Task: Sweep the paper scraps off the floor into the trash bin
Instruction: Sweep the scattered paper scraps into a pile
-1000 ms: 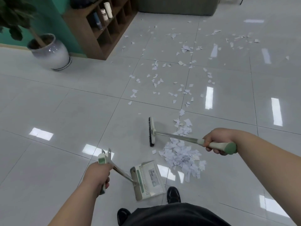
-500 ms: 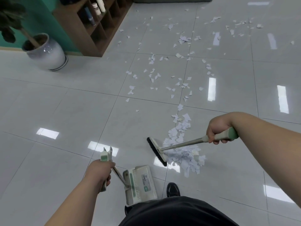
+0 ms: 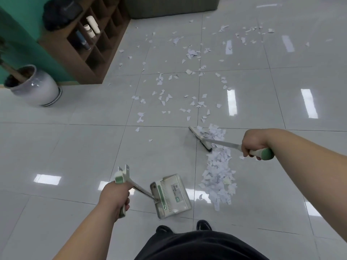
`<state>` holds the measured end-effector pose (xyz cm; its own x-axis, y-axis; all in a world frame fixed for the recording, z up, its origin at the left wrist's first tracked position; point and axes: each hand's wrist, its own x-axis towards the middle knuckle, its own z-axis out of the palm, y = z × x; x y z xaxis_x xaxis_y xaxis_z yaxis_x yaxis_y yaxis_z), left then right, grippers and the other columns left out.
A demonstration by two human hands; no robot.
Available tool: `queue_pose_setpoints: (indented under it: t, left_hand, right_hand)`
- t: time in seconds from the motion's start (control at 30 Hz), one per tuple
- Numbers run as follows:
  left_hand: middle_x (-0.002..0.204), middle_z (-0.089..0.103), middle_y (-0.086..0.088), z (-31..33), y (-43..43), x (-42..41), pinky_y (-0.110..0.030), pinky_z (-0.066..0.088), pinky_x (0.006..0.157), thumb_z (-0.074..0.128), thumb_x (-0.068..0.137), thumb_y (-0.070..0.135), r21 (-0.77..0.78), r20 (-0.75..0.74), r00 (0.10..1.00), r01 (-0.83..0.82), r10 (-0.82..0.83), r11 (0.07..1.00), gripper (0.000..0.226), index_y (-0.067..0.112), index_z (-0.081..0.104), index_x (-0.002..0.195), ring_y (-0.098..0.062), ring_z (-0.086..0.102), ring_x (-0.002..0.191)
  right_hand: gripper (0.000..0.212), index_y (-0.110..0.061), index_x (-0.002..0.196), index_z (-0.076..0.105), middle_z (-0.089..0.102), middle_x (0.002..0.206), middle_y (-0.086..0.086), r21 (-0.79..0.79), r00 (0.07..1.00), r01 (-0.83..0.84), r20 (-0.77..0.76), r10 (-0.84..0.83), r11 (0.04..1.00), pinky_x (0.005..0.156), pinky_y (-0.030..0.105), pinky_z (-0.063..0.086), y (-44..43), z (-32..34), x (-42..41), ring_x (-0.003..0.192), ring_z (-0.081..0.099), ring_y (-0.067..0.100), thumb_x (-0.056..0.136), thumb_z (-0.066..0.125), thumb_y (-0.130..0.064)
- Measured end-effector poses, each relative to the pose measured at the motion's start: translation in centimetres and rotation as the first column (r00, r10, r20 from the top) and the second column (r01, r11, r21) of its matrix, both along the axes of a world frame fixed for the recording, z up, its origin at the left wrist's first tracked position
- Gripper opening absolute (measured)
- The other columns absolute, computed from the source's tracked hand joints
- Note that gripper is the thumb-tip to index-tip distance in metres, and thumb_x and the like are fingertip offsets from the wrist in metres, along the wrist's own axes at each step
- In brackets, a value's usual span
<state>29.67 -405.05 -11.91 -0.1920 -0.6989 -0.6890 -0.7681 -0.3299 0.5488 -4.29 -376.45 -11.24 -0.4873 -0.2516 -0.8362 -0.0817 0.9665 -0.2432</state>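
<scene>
Torn paper litters a glossy grey tiled floor point(image 3: 78, 158) as a person works it with a broom point(image 3: 221, 143) and dustpan point(image 3: 170, 196), seen from a head-worn camera. The right hand point(image 3: 252, 145) is closed round the green-and-white grip of the broom, fingers curled under it. The metal shaft runs left and away to the brush head, which rests on the floor at the far end of a pile point(image 3: 218, 175) of white scraps. That pile stretches in a long band from the brush toward the person's feet, right of centre.

The left hand point(image 3: 114, 197) grips the dustpan's handle in a fist. The shaft slopes down and right to the pan, which sits on the floor just left of the pile's near end — beside it, not touching. One stray scrap lies in the gap between them.

Farther off, loose scraps point(image 3: 187, 81) are strewn over several tiles, thinning out toward a grey sofa point(image 3: 172, 6) at the far edge. At far left a brown wooden shelf point(image 3: 88, 59) stands against a green wall, with rolls and bottles in its compartments and a dark bag point(image 3: 60, 14) on top. Near it, on the left, stands a white pot point(image 3: 37, 89) holding a plant stem. Two black shoes point(image 3: 203, 225) show at the near edge — above dark clothing.
</scene>
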Motion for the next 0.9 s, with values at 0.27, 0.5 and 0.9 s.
queue_pose_setpoints:
  t: [0.27, 0.5, 0.9]
  left_hand:
    - [0.068, 0.049, -0.008, -1.7, -2.6, -5.6, -0.027, 0.038, 0.051, 0.062, 0.094, 0.011, 0.047, -0.057, 0.979, 0.197, -0.194, 0.979, 0.010, 0.010, 0.057, 0.086, -0.021, 0.041, 0.050]
    - [0.065, 0.046, -0.009, -3.8, -8.1, -9.1, -0.026, 0.035, 0.050, 0.062, 0.093, 0.007, 0.111, -0.089, 0.920, 0.389, -0.381, 0.914, 0.008, 0.008, 0.056, 0.088, -0.021, 0.038, 0.048]
    - [0.064, 0.046, -0.010, -7.3, -16.4, -11.0, -0.027, 0.037, 0.049, 0.064, 0.093, 0.009, 0.179, -0.109, 0.784, 0.621, -0.612, 0.763, 0.010, 0.006, 0.057, 0.085, -0.021, 0.040, 0.046]
  right_hand:
    - [0.013, 0.002, 0.093, 0.068, 0.070, 0.071, 0.010, -0.064, 0.940, 0.339, -0.007, -0.340, 0.939, 0.049, 0.021, 0.043, 2.7, 2.0, 1.2, 0.042, 0.059, 0.023, 0.083, 0.070, -0.007]
    - [0.015, 0.004, 0.100, 0.065, 0.065, 0.076, 0.016, -0.057, 0.743, 0.669, 0.011, -0.670, 0.741, 0.043, 0.017, 0.040, 3.2, 4.1, 6.7, 0.038, 0.054, 0.021, 0.087, 0.065, -0.004]
    - [0.012, 0.002, 0.100, 0.056, 0.061, 0.091, 0.021, 0.155, 0.461, 0.879, -0.039, -0.886, 0.451, 0.056, 0.025, 0.044, -1.6, 1.8, 20.2, 0.056, 0.059, 0.026, 0.089, 0.061, 0.000]
